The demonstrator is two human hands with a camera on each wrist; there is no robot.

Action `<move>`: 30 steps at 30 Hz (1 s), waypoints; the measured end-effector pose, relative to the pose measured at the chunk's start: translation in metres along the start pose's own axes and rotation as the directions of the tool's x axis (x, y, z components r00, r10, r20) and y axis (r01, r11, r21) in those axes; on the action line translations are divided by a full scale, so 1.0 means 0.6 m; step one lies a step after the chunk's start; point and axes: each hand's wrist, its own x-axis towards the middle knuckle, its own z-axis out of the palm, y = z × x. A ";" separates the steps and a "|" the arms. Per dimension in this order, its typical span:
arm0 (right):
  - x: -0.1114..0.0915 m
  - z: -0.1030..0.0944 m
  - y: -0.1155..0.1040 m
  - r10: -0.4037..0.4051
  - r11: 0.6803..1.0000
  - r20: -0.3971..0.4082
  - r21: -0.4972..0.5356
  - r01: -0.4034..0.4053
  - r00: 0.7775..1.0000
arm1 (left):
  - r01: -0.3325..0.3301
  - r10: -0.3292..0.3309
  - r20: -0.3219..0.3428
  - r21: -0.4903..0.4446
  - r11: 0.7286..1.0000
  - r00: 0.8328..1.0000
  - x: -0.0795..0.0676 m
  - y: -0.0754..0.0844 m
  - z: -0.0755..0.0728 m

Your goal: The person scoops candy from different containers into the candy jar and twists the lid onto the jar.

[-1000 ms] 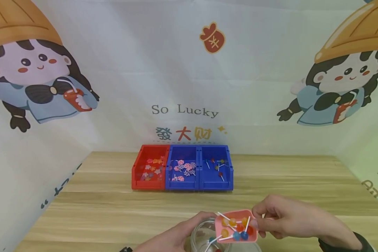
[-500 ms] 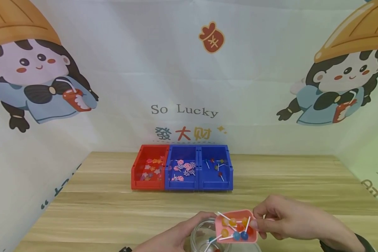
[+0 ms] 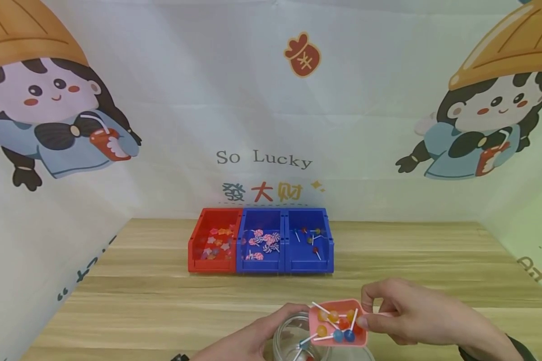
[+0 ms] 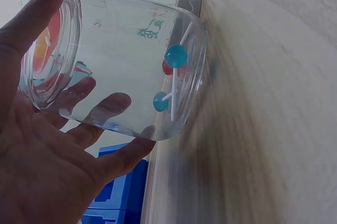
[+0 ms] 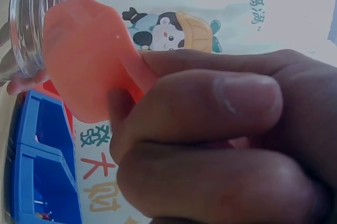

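My left hand [image 3: 248, 333] grips a clear glass jar [image 3: 280, 343], thumb on one side and fingers on the other. In the left wrist view, lollipops with teal heads [image 4: 176, 56] and a red one [image 4: 167, 68] lie at the jar's bottom. A pink scoop [image 3: 314, 321] is held over the jar's right rim, its handle pinched by my right hand [image 3: 411, 313]. Several yellow, orange and blue lollipops [image 3: 333, 316] lie in the scoop. One teal-headed lollipop [image 3: 304, 344] is at the jar's mouth. From the right wrist view, the scoop's underside [image 5: 84, 56] hides its load.
Behind the hands stand three joined bins: a red bin [image 3: 212, 264] with star-shaped pieces, a blue bin [image 3: 259, 265] with pink swirl lollipops, and another blue bin [image 3: 309, 264] with several lollipops. A clear round item [image 3: 357, 355] lies partly hidden below the scoop. A printed curtain [image 3: 366, 125] hangs behind.
The scoop has tilted and shifted very slightly upward at the jar's rim. My left hand and the jar stay where they were.
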 end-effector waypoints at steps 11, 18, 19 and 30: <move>0.003 0.002 0.002 -0.044 0.998 -0.006 0.033 0.044 0.999 | -0.030 0.030 0.005 0.002 1.000 1.000 0.000 -0.001 0.001; 0.004 0.003 0.001 -0.077 0.997 -0.052 -0.018 0.077 0.996 | -0.032 0.032 0.002 0.010 0.999 0.999 0.000 -0.002 -0.001; 0.004 0.003 0.001 -0.080 0.997 -0.057 -0.024 0.079 0.995 | -0.033 0.033 0.003 0.009 0.999 0.999 0.000 -0.002 -0.001; 0.003 0.005 -0.003 -0.078 0.996 -0.104 -0.044 0.074 0.992 | 0.021 -0.020 -0.010 0.004 1.000 1.000 -0.001 0.001 -0.001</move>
